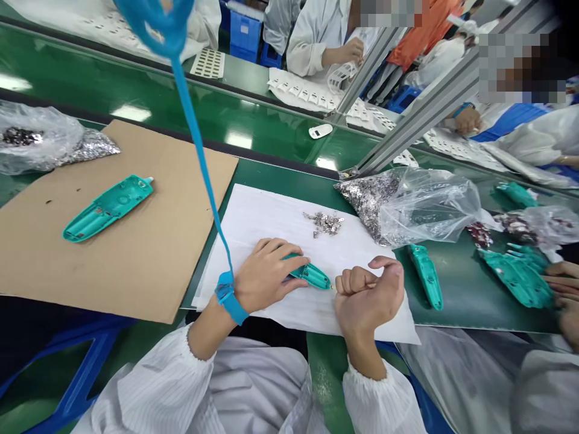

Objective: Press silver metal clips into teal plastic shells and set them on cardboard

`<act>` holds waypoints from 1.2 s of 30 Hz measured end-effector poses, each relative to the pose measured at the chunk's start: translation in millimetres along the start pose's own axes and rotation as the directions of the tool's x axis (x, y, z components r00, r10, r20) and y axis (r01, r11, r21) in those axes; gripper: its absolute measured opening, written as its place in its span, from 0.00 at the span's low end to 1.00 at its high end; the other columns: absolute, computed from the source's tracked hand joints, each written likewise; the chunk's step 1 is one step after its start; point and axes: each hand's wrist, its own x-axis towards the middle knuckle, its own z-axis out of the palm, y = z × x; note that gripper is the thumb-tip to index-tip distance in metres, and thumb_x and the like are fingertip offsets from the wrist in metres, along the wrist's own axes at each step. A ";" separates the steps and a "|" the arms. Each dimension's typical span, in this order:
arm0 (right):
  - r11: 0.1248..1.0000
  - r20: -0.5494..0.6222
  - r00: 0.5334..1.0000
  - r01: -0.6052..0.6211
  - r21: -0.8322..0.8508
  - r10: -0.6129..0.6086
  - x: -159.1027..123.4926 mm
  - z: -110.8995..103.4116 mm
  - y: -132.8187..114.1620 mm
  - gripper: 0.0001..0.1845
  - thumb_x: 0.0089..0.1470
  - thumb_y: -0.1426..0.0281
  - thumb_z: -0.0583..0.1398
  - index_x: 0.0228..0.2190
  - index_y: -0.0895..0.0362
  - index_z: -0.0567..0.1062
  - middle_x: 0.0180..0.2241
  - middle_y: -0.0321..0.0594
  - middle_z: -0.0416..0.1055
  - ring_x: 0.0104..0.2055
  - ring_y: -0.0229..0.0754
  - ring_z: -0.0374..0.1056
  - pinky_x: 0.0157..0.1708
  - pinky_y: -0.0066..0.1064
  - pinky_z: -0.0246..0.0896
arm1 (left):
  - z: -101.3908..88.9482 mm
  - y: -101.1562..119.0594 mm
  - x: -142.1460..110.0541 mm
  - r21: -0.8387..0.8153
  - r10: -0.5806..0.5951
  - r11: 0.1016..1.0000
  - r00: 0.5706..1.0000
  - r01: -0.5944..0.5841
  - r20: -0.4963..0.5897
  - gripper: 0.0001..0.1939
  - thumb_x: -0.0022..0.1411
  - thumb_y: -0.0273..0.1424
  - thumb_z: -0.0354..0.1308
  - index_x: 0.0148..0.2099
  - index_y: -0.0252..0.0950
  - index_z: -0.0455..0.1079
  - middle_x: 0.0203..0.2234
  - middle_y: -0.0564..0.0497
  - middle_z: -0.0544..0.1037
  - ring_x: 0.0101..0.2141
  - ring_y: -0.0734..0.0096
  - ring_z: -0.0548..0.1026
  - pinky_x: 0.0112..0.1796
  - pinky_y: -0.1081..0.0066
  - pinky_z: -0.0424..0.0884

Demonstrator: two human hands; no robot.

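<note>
While the left hand (266, 274) curls over a teal plastic shell (311, 276), its fingers close together on top, the right hand (367, 295) is folded into a fist just beside the shell's narrow tip. The shell's long axis lies nearly level across the view, with the tip pointing toward the person's right and slightly down, over a white paper sheet (253, 223). A tiny pale speck (333, 287) shows between tip and fist, though it's too small to say what it is or whether the right hand pinches anything.

A small heap of silver bits (323, 223) lies on the paper. Three clear plastic bags hold loose pieces: one (425, 208) beyond the paper with silver bits, one (36, 135) at the far left with silver and dark bits, and one (534, 223) at the right with dark reddish bits.

Four more teal shells lie separately: one (107, 208) on a cardboard sheet (58, 253), angled with its narrow end up and right; one (426, 277) on the green table (271, 181), almost end-on to the person; one (515, 194) farther right; and one (520, 278) in a tangled cluster, where the count is unclear, beside a co-worker's hand (565, 295).
</note>
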 end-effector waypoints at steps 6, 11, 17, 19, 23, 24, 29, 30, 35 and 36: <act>1.000 0.036 0.999 -0.002 -0.024 0.003 -5.2 0.7 4.7 0.16 0.63 0.54 0.52 0.29 0.51 0.60 0.10 0.19 0.43 0.12 0.29 0.32 0.13 0.20 0.39 | 1.2 -0.1 -0.3 0.002 -0.008 1.000 1.000 0.008 0.004 0.18 0.64 0.42 0.59 0.53 0.40 0.70 0.48 0.49 0.74 0.49 0.62 0.69 0.50 0.60 0.63; 0.999 0.050 0.999 0.003 -0.032 -0.001 -4.0 -0.7 7.1 0.16 0.64 0.55 0.51 0.29 0.51 0.61 0.10 0.19 0.43 0.13 0.29 0.33 0.14 0.20 0.39 | 2.3 -0.3 0.3 -0.005 -0.005 1.000 1.000 0.005 -0.001 0.18 0.64 0.42 0.59 0.53 0.40 0.70 0.48 0.50 0.75 0.49 0.63 0.69 0.50 0.61 0.62; 0.998 0.065 0.996 0.054 -0.012 -0.054 -6.5 -1.8 7.8 0.15 0.65 0.57 0.49 0.30 0.51 0.62 0.10 0.20 0.44 0.13 0.29 0.33 0.14 0.20 0.41 | 1.8 -1.1 -0.2 -0.007 0.001 1.000 1.000 -0.001 0.006 0.18 0.65 0.42 0.58 0.54 0.40 0.69 0.49 0.50 0.74 0.49 0.62 0.68 0.50 0.61 0.62; 0.998 0.079 0.995 0.056 -0.029 -0.054 -6.9 -1.2 8.0 0.15 0.65 0.57 0.49 0.30 0.52 0.62 0.10 0.20 0.44 0.12 0.29 0.33 0.14 0.20 0.40 | 1.7 -1.0 -0.3 -0.003 0.006 1.000 1.000 -0.006 0.005 0.18 0.65 0.41 0.58 0.54 0.40 0.69 0.49 0.49 0.74 0.49 0.62 0.68 0.50 0.61 0.62; 0.993 0.108 0.992 0.069 -0.098 -0.058 -7.1 -1.0 10.6 0.15 0.66 0.56 0.49 0.30 0.52 0.62 0.10 0.20 0.44 0.11 0.29 0.35 0.14 0.19 0.40 | 2.0 -0.6 -0.1 -0.001 0.008 1.000 1.000 -0.008 0.008 0.19 0.65 0.41 0.58 0.55 0.40 0.69 0.49 0.49 0.74 0.49 0.61 0.68 0.50 0.60 0.61; 0.990 0.121 0.991 0.075 -0.122 -0.061 -7.5 -1.4 12.4 0.16 0.66 0.56 0.48 0.30 0.52 0.62 0.10 0.20 0.44 0.11 0.29 0.35 0.14 0.19 0.39 | 1.9 -0.5 0.0 0.003 0.013 1.000 1.000 -0.013 0.010 0.19 0.65 0.40 0.58 0.55 0.40 0.69 0.49 0.49 0.74 0.49 0.61 0.68 0.50 0.60 0.61; 0.974 0.232 0.971 0.101 -0.203 -0.052 -11.4 -6.5 24.4 0.17 0.66 0.56 0.48 0.29 0.52 0.60 0.13 0.21 0.41 0.13 0.30 0.37 0.14 0.22 0.39 | 0.4 1.2 -0.3 0.034 0.006 0.999 1.000 -0.006 0.002 0.18 0.64 0.40 0.60 0.54 0.40 0.70 0.49 0.50 0.75 0.49 0.62 0.69 0.50 0.59 0.61; 0.969 0.257 0.965 0.109 -0.224 -0.049 -11.6 -7.9 25.3 0.17 0.66 0.57 0.47 0.28 0.52 0.60 0.14 0.22 0.41 0.13 0.30 0.38 0.15 0.22 0.39 | 0.2 1.7 -0.5 0.041 0.002 0.999 1.000 -0.002 -0.001 0.18 0.63 0.40 0.61 0.54 0.41 0.70 0.49 0.50 0.75 0.49 0.62 0.70 0.50 0.59 0.62; 0.725 0.568 0.815 0.462 -0.511 -0.119 -8.4 -16.5 0.4 0.16 0.65 0.63 0.48 0.32 0.56 0.70 0.16 0.27 0.50 0.16 0.32 0.48 0.18 0.26 0.46 | -1.2 4.5 -1.9 0.058 0.011 0.998 0.986 -0.002 -0.168 0.18 0.62 0.46 0.60 0.46 0.38 0.74 0.43 0.49 0.79 0.43 0.62 0.75 0.45 0.61 0.66; 0.613 0.640 0.760 0.561 -0.557 -0.114 -9.0 -19.1 -11.0 0.13 0.63 0.64 0.52 0.35 0.57 0.73 0.17 0.28 0.53 0.18 0.32 0.50 0.19 0.27 0.48 | -3.0 5.7 -2.7 0.036 -0.010 0.999 0.975 0.019 -0.224 0.19 0.62 0.48 0.59 0.44 0.38 0.74 0.40 0.49 0.80 0.41 0.62 0.76 0.43 0.62 0.67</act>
